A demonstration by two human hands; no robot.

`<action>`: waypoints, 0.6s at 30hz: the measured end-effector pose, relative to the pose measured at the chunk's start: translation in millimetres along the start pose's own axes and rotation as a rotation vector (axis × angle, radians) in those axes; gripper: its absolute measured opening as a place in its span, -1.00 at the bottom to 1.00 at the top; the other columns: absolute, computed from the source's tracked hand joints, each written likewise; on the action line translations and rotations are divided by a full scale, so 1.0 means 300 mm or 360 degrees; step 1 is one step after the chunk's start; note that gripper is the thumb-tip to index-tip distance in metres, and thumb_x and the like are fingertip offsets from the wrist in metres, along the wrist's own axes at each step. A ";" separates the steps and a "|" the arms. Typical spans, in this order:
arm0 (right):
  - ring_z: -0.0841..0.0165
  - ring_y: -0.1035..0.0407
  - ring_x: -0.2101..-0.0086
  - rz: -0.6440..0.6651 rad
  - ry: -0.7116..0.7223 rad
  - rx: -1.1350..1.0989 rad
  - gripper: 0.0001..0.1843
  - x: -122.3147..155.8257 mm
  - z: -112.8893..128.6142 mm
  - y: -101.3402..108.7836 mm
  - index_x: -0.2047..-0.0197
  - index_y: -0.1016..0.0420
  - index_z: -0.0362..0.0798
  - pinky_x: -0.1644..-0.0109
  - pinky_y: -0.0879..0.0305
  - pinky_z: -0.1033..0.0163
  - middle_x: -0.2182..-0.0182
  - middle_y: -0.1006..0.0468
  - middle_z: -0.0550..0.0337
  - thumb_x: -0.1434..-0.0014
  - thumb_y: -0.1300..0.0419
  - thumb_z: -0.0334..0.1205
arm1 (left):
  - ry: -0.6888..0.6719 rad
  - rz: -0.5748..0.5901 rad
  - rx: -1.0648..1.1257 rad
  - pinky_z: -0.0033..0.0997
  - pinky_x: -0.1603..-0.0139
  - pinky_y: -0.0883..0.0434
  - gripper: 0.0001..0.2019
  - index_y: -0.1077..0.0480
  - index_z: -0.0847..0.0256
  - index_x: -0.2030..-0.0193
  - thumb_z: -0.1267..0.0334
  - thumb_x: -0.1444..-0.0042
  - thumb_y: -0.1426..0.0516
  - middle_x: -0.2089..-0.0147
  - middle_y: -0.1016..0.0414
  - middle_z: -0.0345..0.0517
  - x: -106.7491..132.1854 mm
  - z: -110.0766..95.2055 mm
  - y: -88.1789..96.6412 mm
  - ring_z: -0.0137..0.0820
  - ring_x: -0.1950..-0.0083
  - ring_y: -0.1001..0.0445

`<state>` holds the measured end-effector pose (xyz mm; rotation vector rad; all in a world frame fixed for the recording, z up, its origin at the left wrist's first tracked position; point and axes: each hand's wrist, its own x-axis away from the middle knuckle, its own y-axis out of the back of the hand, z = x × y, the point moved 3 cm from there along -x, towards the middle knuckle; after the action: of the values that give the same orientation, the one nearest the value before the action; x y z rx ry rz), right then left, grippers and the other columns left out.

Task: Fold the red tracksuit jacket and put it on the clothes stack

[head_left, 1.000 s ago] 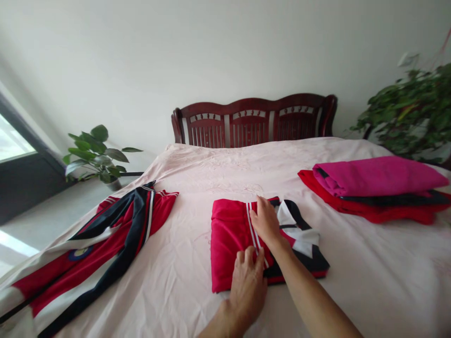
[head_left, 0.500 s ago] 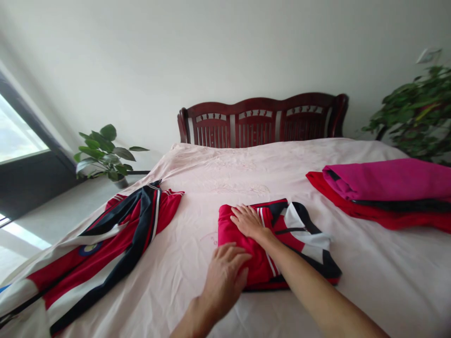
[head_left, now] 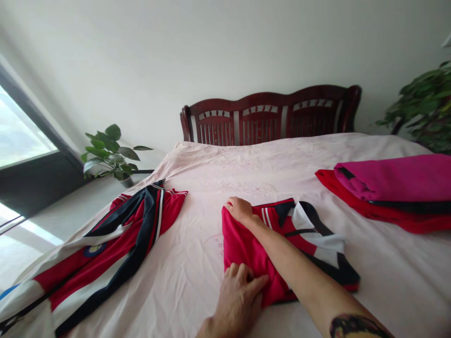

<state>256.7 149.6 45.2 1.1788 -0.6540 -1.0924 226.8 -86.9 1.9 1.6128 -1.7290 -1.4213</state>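
A folded red garment (head_left: pixel 246 249) with white stripes and a dark blue and white collar lies on the pale pink bedsheet (head_left: pixel 197 263) in front of me. My right hand (head_left: pixel 239 209) reaches across it. Its fingers are curled round the garment's far left corner. My left hand (head_left: pixel 243 291) rests at the near left corner, fingers bent over the edge and thumb on top of the cloth.
An unfolded red, dark blue and white jacket (head_left: pixel 105 244) is spread out at the left of the bed. A stack of folded magenta and red clothes (head_left: pixel 394 188) sits at the right. Behind stand a dark wooden headboard (head_left: pixel 268 117) and potted plants (head_left: pixel 109 150).
My right hand slid from the middle of the garment to its far left corner and curled there. My left hand drew back to the near left corner. The view shifted slightly.
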 end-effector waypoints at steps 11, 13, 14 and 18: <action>0.22 -0.44 -0.02 -0.0042 -0.0040 -0.0034 -0.56 0.003 0.004 0.056 -0.04 -0.52 -0.04 -0.10 -0.25 0.16 0.00 -0.59 -0.03 -0.42 0.15 -0.13 | -0.0041 -0.0020 0.0005 -0.22 0.16 -0.31 -0.55 -0.44 -0.25 -0.14 0.38 -0.18 -0.16 0.15 -0.49 -0.15 0.000 -0.009 -0.005 -0.28 0.17 -0.39; 0.20 -0.32 -0.17 -0.0123 0.0045 -0.0030 -0.53 0.072 0.014 0.105 -0.20 -0.41 -0.07 -0.24 -0.15 0.12 -0.14 -0.50 -0.06 -0.42 0.14 -0.08 | -0.0032 0.0057 0.0218 -0.21 0.11 -0.35 -0.54 -0.45 -0.19 -0.13 0.41 -0.14 -0.17 0.11 -0.50 -0.14 -0.002 0.001 0.008 -0.27 0.13 -0.41; 0.17 -0.21 -0.25 -0.0184 0.0088 -0.0020 -0.48 0.121 0.011 0.120 -0.29 -0.32 -0.10 -0.31 -0.07 0.09 -0.23 -0.41 -0.08 -0.41 0.13 -0.05 | -0.0016 0.0085 0.0360 -0.20 0.07 -0.38 -0.55 -0.46 -0.14 -0.13 0.41 -0.15 -0.15 0.09 -0.50 -0.13 -0.002 0.011 0.014 -0.27 0.10 -0.42; 0.02 0.14 -0.40 -0.0353 0.0134 0.0084 -0.27 0.350 -0.072 0.078 -0.44 -0.07 -0.21 -0.42 0.15 -0.12 -0.41 -0.08 -0.16 -0.37 0.05 0.07 | 0.0352 -0.0277 0.0842 -0.12 -0.23 -0.34 -0.60 -0.42 0.06 -0.20 0.34 -0.23 -0.06 -0.09 -0.44 -0.01 -0.010 0.101 0.042 -0.25 -0.14 -0.40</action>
<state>322.3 61.7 47.6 1.3594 -0.4974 -1.2090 196.3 -74.1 0.9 2.1413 -1.9718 -0.8395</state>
